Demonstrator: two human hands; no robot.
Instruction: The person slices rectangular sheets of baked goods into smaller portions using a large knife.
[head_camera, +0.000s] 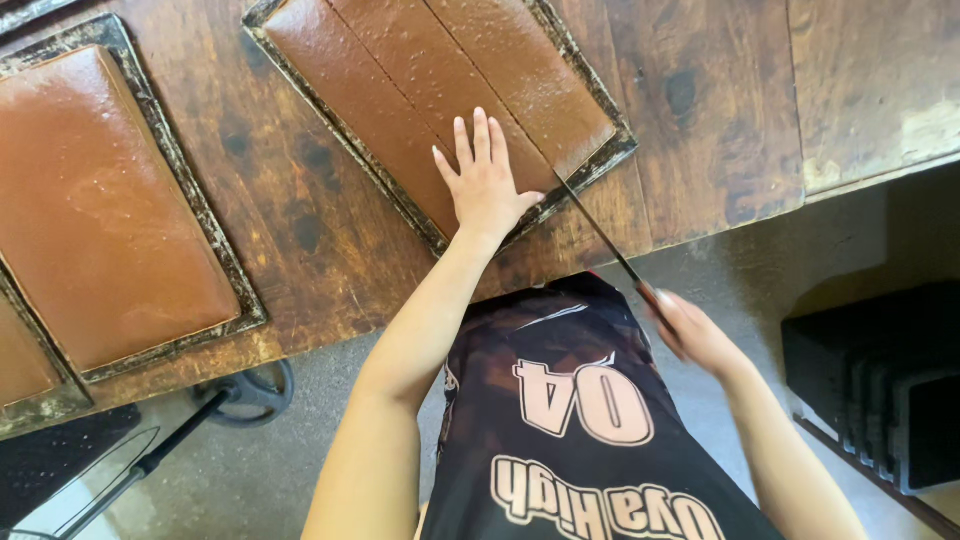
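Head view, left hand: the left hand (487, 185) lies flat and open on the slab (440, 90), fingers together, palm down. It grips nothing; it looks placed to pin the slab steady beside the cut.
Head view, right hand: the right hand (690, 330) is closed around the handle of the knife (600, 235), low and off the table's edge, blurred with motion.
Knife: a long, thin, dark blade, running at a slant from the fist up to the slab's near edge, just right of the left thumb. The angle lines it up with the grooves already in the slab.
Slab: it sits in the middle tray (600, 100), tilted on the table. Brown, glossy, smooth, with tiny specks on top; two straight lines run its length, splitting it into strips.
Tray: rectangular, metal by the look, with a dark, crusted, worn rim.
Second tray: the left tray (215, 250) holds an uncut slab (100, 200), same brown sheen, rounded corners. A third tray peeks in at bottom left.
Table: the table (700, 120) is dark, scuffed wood with knots and stains.
Floor: grey concrete, with a black rack (880, 390) at right.
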